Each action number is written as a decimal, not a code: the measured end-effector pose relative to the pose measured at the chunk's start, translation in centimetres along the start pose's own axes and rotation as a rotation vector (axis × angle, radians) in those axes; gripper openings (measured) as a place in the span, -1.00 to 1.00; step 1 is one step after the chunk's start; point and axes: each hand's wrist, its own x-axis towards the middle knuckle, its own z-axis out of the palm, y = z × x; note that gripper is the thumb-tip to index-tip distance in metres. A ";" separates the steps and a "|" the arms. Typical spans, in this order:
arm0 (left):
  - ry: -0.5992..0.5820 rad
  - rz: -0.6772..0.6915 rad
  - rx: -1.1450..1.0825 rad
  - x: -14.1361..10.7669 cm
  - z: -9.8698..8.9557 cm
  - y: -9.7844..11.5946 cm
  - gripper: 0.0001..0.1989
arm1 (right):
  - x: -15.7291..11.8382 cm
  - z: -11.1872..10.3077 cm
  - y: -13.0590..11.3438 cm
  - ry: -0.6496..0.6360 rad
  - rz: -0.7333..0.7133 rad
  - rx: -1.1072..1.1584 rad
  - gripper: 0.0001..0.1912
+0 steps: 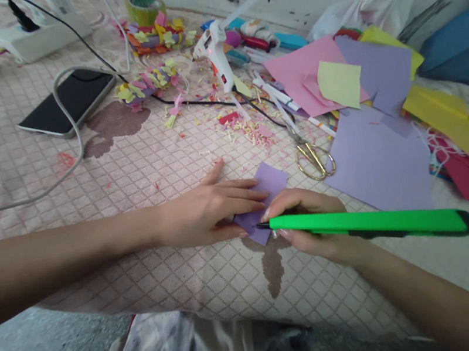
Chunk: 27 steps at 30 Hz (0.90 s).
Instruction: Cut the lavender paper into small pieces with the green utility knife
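A small purple paper piece (271,180) lies on the patterned cloth in front of me. My left hand (216,205) rests flat on its left part, fingers spread and thumb apart. In my right hand (313,219) is a long green pen (358,224), gripped near its dark tip, which points down at the lower part of the purple paper. The tip looks to be at the paper; whether it touches is hard to tell. Gold-handled scissors (315,160) lie just beyond my right hand, beside a large purple sheet (381,161).
A white glue gun (217,53) stands among paper scraps at the back, with its black cord crossing the cloth. Phone (71,100), white cable and power strip (39,40) are at back left. Coloured sheets (453,123) lie on the right.
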 end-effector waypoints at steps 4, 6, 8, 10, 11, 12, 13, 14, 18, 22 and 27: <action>0.012 -0.002 0.010 0.0 0.0 0.0 -0.55 | -0.2 0.2 -0.1 0.005 -0.003 -0.025 -0.76; 0.009 0.002 0.014 0.0 0.0 0.0 -0.55 | -0.3 0.2 0.0 -0.018 -0.002 -0.021 -0.75; 0.004 0.007 0.017 -0.1 0.0 -0.1 -0.55 | -0.3 0.2 0.0 -0.020 0.000 -0.025 -0.75; 0.005 0.006 0.018 -0.1 0.1 -0.1 -0.55 | -0.2 0.3 0.1 -0.014 -0.007 -0.033 -0.75; 0.007 0.004 0.018 -0.1 0.1 -0.2 -0.55 | -0.2 0.3 0.1 -0.011 -0.013 -0.036 -0.75; 0.011 0.004 0.017 -0.1 0.1 -0.2 -0.55 | -0.2 0.3 0.1 -0.006 -0.020 -0.040 -0.75; 0.011 0.005 0.016 -0.1 0.2 -0.2 -0.55 | -0.2 0.3 0.0 0.000 -0.026 -0.045 -0.75; 0.011 0.007 0.016 -0.1 0.2 -0.2 -0.55 | -0.1 0.3 0.0 0.001 -0.029 -0.049 -0.75; 0.004 0.008 0.016 -0.2 0.2 -0.3 -0.56 | 0.1 0.3 -0.2 -0.001 -0.032 -0.066 -0.76; 0.009 0.008 0.016 -0.2 0.2 -0.2 -0.56 | 0.3 0.3 -0.3 0.007 -0.044 -0.085 -0.77; 0.005 0.007 0.011 -0.1 0.2 -0.1 -0.55 | 0.2 0.3 -0.2 0.017 -0.052 -0.083 -0.77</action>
